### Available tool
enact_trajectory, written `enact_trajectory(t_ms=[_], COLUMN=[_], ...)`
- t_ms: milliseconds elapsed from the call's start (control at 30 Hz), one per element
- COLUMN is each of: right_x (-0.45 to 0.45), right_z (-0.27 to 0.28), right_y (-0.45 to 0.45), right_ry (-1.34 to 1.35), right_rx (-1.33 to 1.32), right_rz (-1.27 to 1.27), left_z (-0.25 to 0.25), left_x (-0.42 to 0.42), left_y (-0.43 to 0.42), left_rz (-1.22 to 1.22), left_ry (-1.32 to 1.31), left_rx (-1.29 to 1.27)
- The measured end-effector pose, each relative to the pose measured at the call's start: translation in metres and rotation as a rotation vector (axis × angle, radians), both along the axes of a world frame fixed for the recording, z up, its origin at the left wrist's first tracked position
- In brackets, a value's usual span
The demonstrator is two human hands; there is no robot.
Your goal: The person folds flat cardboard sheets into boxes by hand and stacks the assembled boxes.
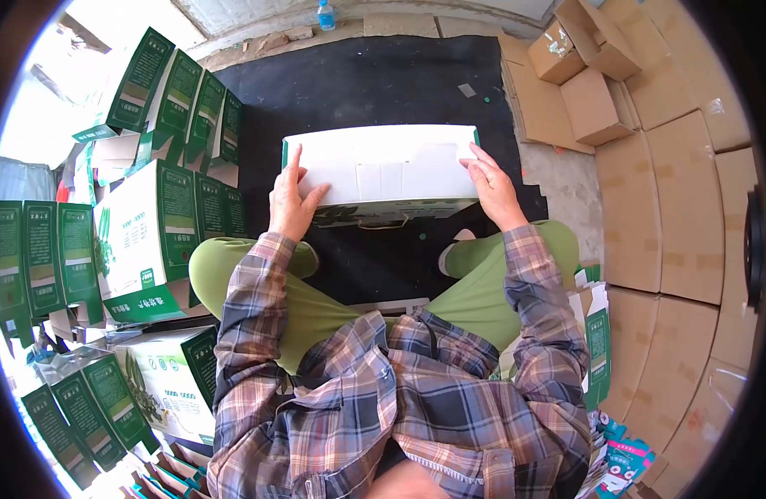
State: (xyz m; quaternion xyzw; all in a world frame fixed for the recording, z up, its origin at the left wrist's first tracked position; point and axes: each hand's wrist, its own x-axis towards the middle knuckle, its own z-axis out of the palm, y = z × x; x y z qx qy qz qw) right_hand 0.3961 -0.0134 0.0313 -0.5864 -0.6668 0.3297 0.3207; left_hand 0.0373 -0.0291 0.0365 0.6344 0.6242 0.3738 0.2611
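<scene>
One white box point(350, 150) was clamped at opposite ends by the left hand point(293, 200) and right hand point(494, 190).
It was above one black mat point(358, 87), just past two bent knees point(556, 249); left thumb on the near edge, right fingers point(481, 156) curled over the end, both forearms point(258, 287) outstretched. Farther off stood one blue bottle point(326, 17).

mid: box point(383, 170) between left hand point(291, 205) and right hand point(492, 187) | left: cartons point(133, 237) | right: cardboard stack point(682, 208) | beyond mat point(350, 91): bottle point(326, 17)
</scene>
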Motion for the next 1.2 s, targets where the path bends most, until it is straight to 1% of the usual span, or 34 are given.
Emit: enact_trajectory(t_ms=[33,100,133,167,200,233,267,300,333,367,433,733,867,1033,1067,1133,1167,1200], right_x=[-0.001,-0.005,-0.009,-0.014,-0.019,-0.022,-0.025,-0.028,-0.031,-0.032,-0.033,-0.032,-0.031,-0.031,-0.029,-0.024,-0.015,0.004], right_z=[0.000,-0.001,0.004,0.015,0.021,0.022,0.022,0.023,0.024,0.023,0.020,0.022,0.020,0.026,0.027,0.026,0.015,-0.008], right_y=[-0.002,-0.004,-0.006,-0.010,-0.014,-0.016,-0.017,-0.018,-0.018,-0.016,-0.014,-0.016,-0.018,-0.023,-0.024,-0.021,-0.014,0.000], right_ry=[0.000,-0.110,-0.111,-0.223,-0.335,-0.337,-0.427,-0.515,-0.531,-0.531,-0.547,-0.583,-0.583,-0.620,-0.621,-0.354,-0.226,-0.044], right_rx=[-0.002,0.104,0.104,0.122,0.139,0.138,0.159,0.181,0.170,0.169,0.186,0.257,0.259,0.189,0.193,0.131,0.364,0.242], right_rz=[-0.003,-0.011,-0.012,0.019,0.050,0.050,0.079,0.107,0.101,0.101,0.089,0.147,0.155,0.161,0.160,0.028,-0.074,-0.211], left_z=[-0.001,-0.001,0.000,-0.003,-0.010,-0.010,-0.009,-0.007,-0.002,0.003,0.009,0.011,0.011,0.011,0.012,0.016,0.014,0.005], left_x=[0.001,0.003,0.003,0.002,0.001,0.002,0.003,0.003,0.005,0.007,0.011,0.010,0.009,0.009,0.008,0.004,-0.001,-0.009], left_y=[-0.001,-0.001,-0.001,0.000,0.001,0.001,0.000,-0.001,-0.002,-0.003,-0.005,-0.004,-0.005,-0.008,-0.010,-0.013,-0.009,-0.004], left_rz=[-0.003,-0.040,-0.091,-0.093,-0.110,-0.125,-0.124,-0.184,-0.243,-0.243,-0.260,-0.333,-0.347,-0.341,-0.339,-0.247,-0.240,-0.035], left_ry=[0.000,0.401,0.426,0.425,0.522,0.618,0.616,0.612,0.609,0.609,0.659,0.764,0.760,0.744,0.744,0.626,0.626,0.358], left_rx=[-0.002,0.108,0.041,0.040,0.097,0.155,0.154,0.169,0.184,0.183,0.104,0.006,-0.008,0.019,0.022,0.134,0.141,0.103])
